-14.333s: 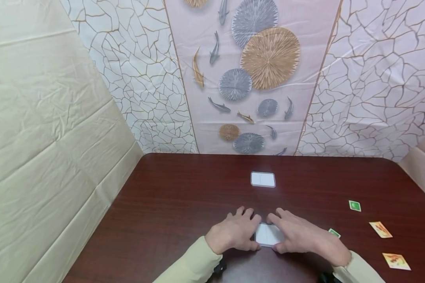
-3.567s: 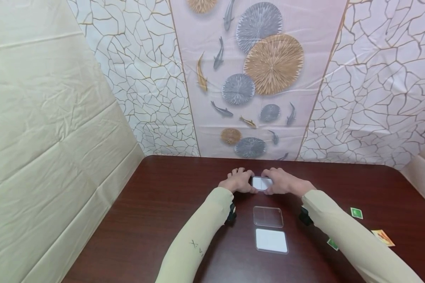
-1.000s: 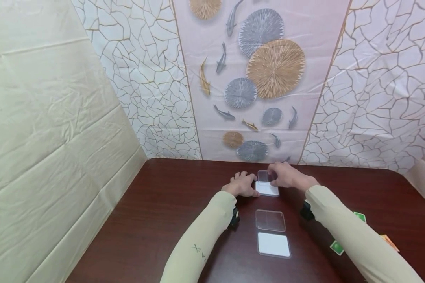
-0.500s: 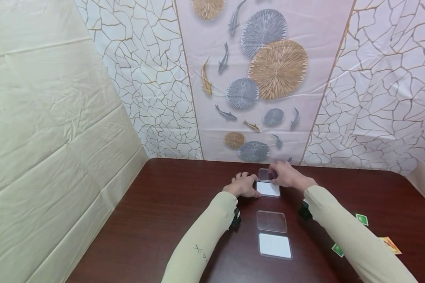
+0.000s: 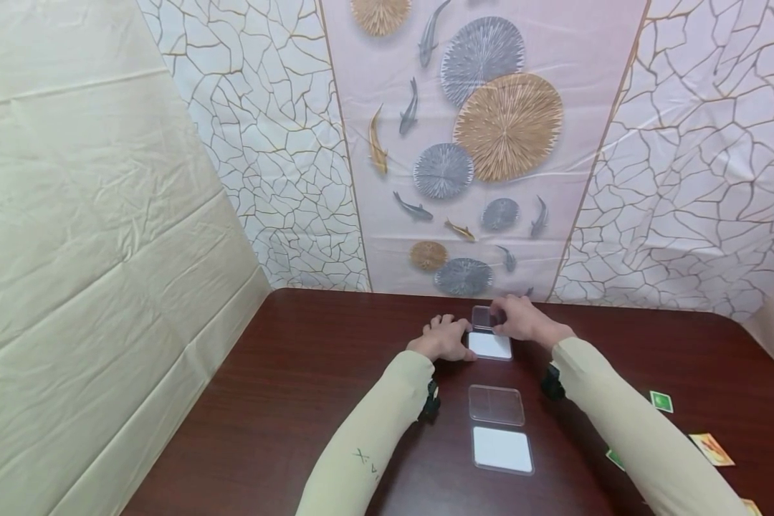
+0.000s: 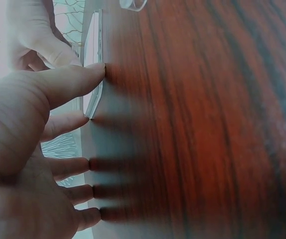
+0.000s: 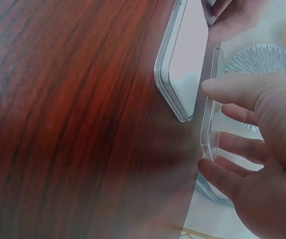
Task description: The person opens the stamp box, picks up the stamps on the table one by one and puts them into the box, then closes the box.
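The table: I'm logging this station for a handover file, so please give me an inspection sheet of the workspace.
Surface: dark wood-look table, glossy.
Job's things: far case with a white top, far cover, clear, just beyond it; closer in, near case, also white, with clear near cover beyond it.
Clutter: small green cards and orange cards at right, some partly hidden.
Hands: left hand grips the far case's left end; right hand holds the far cover.
Cables: nothing seen.
Surroundings: patterned hanging behind, creased pale cloth at left.
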### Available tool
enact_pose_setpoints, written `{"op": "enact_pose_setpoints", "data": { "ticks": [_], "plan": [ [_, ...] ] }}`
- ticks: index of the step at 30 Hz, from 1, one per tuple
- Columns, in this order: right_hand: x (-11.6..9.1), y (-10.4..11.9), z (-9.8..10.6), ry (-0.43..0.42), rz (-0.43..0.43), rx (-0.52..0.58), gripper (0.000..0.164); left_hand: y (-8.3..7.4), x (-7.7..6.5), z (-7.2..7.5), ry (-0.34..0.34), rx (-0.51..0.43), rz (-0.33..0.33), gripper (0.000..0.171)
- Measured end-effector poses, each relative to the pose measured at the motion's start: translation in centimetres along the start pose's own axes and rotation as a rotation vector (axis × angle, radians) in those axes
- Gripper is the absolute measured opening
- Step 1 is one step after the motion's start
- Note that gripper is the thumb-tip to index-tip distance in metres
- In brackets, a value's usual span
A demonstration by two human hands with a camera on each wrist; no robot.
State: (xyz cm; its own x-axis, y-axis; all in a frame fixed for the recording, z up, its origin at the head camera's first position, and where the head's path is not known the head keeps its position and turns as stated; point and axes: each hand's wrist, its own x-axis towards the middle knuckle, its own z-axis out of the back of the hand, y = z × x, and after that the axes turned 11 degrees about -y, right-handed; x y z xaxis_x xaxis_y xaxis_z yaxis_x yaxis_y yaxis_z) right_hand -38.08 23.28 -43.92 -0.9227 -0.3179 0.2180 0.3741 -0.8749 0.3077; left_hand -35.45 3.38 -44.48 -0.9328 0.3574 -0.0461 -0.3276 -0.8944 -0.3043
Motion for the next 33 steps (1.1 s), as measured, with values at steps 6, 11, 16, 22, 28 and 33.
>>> {"op": "enact_pose_setpoints", "data": {
  "ticks": [6,11,16,22,28,33],
  "plan": [
    [0.34,-0.22,-0.06,0.003,-0.003,0.022,0.029,0.12,-0.04,-0.04,0.006,-0.005,-0.002,0.058],
    [0.45,-0.34,-0.26,0.012,-0.016,0.033,0.03,0.21,0.13,-0.17,0.002,0.009,-0.02,0.058],
    [0.51,-0.24,-0.43,0.015,-0.01,0.053,0.028,0.27,0.28,-0.28,0.001,0.009,-0.016,0.059],
    [0.64,0.01,-0.37,0.024,-0.009,0.05,0.024,0.24,0.31,-0.2,-0.005,0.002,-0.012,0.06],
    [0.66,0.17,-0.36,0.048,-0.024,0.039,0.021,0.15,0.22,-0.1,-0.003,0.006,-0.012,0.06],
    [0.61,0.22,-0.38,0.059,-0.019,0.036,0.022,0.13,0.25,-0.21,-0.005,0.01,-0.012,0.06]
  ]
}}
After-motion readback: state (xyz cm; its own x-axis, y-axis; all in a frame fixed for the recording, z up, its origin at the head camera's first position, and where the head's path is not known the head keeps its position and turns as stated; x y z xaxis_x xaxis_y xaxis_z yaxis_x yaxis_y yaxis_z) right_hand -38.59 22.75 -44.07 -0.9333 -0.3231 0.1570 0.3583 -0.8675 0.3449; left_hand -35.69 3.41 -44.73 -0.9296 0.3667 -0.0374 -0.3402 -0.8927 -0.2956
